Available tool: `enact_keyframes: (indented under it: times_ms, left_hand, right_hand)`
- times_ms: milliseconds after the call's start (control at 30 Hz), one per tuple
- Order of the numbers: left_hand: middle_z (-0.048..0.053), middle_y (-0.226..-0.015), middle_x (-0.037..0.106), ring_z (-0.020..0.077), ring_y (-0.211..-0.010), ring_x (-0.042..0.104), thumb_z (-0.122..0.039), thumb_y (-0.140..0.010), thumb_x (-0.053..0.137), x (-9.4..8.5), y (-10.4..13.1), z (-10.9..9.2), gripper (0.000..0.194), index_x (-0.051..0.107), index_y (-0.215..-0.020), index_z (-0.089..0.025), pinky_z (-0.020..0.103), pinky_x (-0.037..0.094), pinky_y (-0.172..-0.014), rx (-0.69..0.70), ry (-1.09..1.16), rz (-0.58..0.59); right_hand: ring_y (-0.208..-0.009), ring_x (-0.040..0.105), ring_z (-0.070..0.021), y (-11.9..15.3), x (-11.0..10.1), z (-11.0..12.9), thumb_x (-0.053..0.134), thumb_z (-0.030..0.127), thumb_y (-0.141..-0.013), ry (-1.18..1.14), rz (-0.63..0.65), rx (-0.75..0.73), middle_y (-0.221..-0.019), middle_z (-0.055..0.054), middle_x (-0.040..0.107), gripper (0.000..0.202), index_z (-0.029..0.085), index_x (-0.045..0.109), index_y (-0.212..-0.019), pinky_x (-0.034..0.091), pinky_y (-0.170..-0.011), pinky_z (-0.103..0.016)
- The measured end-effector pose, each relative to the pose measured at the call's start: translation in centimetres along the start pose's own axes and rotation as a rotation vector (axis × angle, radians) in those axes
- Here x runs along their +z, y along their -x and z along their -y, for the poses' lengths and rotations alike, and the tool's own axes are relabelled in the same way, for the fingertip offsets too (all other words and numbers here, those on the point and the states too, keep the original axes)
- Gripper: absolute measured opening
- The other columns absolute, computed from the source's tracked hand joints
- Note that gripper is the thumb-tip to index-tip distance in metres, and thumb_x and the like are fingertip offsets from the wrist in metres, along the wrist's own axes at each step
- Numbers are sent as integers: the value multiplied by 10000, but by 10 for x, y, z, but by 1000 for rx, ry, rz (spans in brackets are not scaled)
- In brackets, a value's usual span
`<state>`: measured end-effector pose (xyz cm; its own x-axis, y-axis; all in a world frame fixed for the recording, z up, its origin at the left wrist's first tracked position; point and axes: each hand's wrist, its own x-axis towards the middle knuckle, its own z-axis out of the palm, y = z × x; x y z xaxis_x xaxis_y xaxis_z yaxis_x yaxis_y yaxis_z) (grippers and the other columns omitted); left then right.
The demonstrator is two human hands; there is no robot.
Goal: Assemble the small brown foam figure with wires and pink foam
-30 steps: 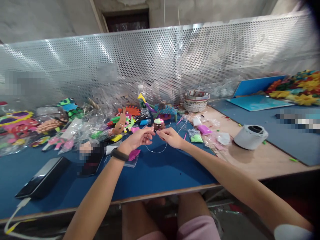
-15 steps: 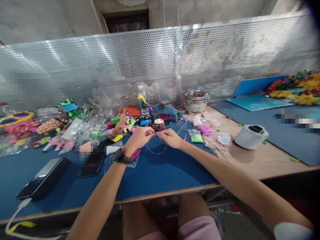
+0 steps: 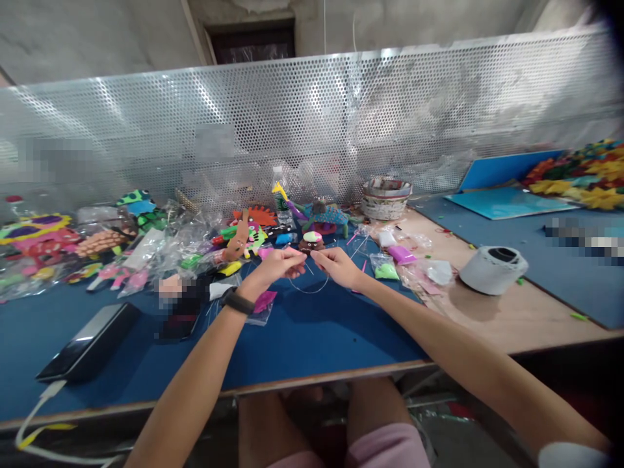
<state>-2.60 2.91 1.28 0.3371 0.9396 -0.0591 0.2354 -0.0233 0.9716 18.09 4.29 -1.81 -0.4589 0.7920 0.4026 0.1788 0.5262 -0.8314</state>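
Observation:
Thin pale wire (image 3: 310,292) hangs in a loop below my two hands. My left hand (image 3: 281,266), with a dark watch on its wrist, pinches one part of it. Close beside, fingertips nearly meeting the left, my right hand (image 3: 336,265) pinches another part. A short wire end sticks out between the fingers. Just behind them sits a brown clay figure (image 3: 312,242) with eyes and a pale green and pink top, its lower part hidden by my fingers. A pink clay packet (image 3: 264,301) lies near my left wrist.
Bagged clay animals (image 3: 107,240) crowd the left and back. A power bank (image 3: 88,341) with a cable lies front left. Right are a green clay packet (image 3: 385,268), a white roll (image 3: 493,269) and a woven basket (image 3: 386,198). A perforated metal screen (image 3: 292,123) stands behind.
My hands still pinch the wire with fingertips close together. Both have shifted slightly, and a short wire end now shows between them. The whole view has moved a little.

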Motion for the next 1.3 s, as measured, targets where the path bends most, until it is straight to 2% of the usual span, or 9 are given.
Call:
enact_keyframes:
  times_ms: [133,333,467,600,700,767,933,1067,1300]
  left_hand:
    - [110,-865,759,170,-717,701,-533,-781,748,-6,-1,-2,426,724,-933,-135,283,551,-703,-240,334,36]
    - [107,-926,756,148,-767,698,-419,-786,775,0,-5,1,322,706,-954,-153,269,555,-741,-264,423,-34]
    - [80,-936,732,104,-706,647,-363,-769,787,3,-8,4,276,704,-918,-146,251,527,-757,-49,298,-83]
    - [41,-784,690,138,-620,594,-414,-860,682,6,0,1,245,718,-940,-185,280,493,-681,325,-168,-215]
    - [61,-869,713,192,-781,634,-398,-913,606,8,9,-4,220,742,-960,-231,315,485,-800,489,-435,-284]
    - [68,-896,716,197,-809,639,-402,-919,596,9,10,-5,230,742,-969,-232,321,486,-822,512,-447,-283]
    - [57,-802,686,143,-614,606,-499,-841,675,8,1,-1,359,682,-973,-166,288,512,-642,288,33,-180]
    - [-21,-693,592,80,-562,541,-431,-775,762,7,-4,1,323,667,-917,-157,310,563,-747,98,418,-47]
    - [-33,-725,567,36,-573,510,-312,-777,791,-1,1,0,213,670,-827,-144,327,556,-901,-31,512,97]
  right_hand:
    - [-509,333,-83,0,0,3,430,523,-989,57,4,-41,-503,47,373,549,174,449,-565,266,-536,-251]
    - [-504,344,-84,2,5,4,422,520,-990,77,27,-70,-506,44,385,550,176,443,-561,271,-530,-251]
    - [-502,358,-85,2,7,0,432,534,-982,35,53,-32,-510,43,396,546,179,441,-567,276,-524,-249]
    - [-439,338,-85,-1,10,-6,495,585,-933,-194,21,125,-467,54,377,537,196,439,-567,253,-466,-253]
    - [-395,280,-78,-2,11,-8,537,614,-892,-386,27,232,-441,70,342,531,211,415,-568,208,-427,-256]
    - [-390,265,-75,-3,11,-7,557,613,-878,-432,34,252,-433,71,342,527,213,411,-568,198,-422,-255]
    - [-413,323,-80,-2,8,-4,532,621,-898,-323,1,188,-448,59,373,543,202,436,-566,242,-441,-255]
    - [-455,319,-81,-1,6,-6,494,622,-925,-215,16,117,-481,54,367,564,195,427,-563,246,-470,-256]
    - [-496,305,-86,0,4,-3,468,593,-950,-109,51,51,-510,50,355,562,190,421,-562,239,-506,-262]
